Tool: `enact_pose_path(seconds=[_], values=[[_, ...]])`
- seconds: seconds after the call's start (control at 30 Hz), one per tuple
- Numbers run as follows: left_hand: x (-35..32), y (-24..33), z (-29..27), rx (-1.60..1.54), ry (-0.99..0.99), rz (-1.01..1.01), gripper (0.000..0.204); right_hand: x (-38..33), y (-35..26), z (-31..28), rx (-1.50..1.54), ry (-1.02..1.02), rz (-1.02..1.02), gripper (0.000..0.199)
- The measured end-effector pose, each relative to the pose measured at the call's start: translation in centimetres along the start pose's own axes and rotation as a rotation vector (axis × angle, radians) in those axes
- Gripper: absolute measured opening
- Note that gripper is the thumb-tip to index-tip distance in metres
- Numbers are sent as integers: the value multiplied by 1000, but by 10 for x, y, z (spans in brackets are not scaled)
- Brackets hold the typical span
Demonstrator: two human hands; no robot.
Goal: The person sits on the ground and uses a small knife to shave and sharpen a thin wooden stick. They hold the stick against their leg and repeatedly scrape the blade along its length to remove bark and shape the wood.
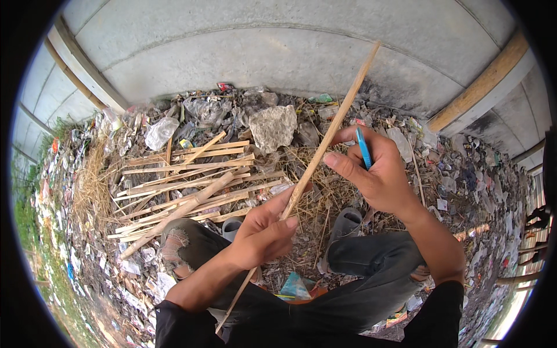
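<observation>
A long, narrow bamboo strip [346,104] slants up in front of me, from near my lap toward the wall. My left hand [264,232] is closed around its lower part. Higher up, my right hand [380,171] has its thumb and forefinger at the strip's side; whether they press on it I cannot tell. A slim blue tool [364,149] is tucked in the fingers of that same hand; its exact kind does not show. To the left of my hands lies a loose pile of split bamboo strips [191,169], with a thicker round bamboo pole [180,214] across it.
A rough stone block [272,127] stands beyond the pile. Behind it rises a grey concrete panel wall [232,61] with a bamboo post [481,81] at right. Litter and dry straw [96,185] cover the ground. My knees and grey sandals [347,223] are below my hands.
</observation>
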State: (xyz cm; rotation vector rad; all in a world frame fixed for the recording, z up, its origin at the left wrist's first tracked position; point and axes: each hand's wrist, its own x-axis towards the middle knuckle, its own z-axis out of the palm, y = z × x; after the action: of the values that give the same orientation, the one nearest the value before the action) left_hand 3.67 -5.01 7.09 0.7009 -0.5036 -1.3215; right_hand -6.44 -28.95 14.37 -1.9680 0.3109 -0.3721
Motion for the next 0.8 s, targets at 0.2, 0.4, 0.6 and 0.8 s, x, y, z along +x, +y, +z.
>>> enact_pose_path(seconds=[0.2,0.4,0.6,0.8], values=[[12,-8,8,142,127,66,62,-4,1,2,48,-21,34,30],[18,-15,10,313,167,111,63,-6,13,5,9,35,28,25],[19,-19,9,417,204,139,64,-6,12,1,19,-16,32,17],[13,-20,-1,393,235,96,64,-9,8,-2,13,-127,24,20]])
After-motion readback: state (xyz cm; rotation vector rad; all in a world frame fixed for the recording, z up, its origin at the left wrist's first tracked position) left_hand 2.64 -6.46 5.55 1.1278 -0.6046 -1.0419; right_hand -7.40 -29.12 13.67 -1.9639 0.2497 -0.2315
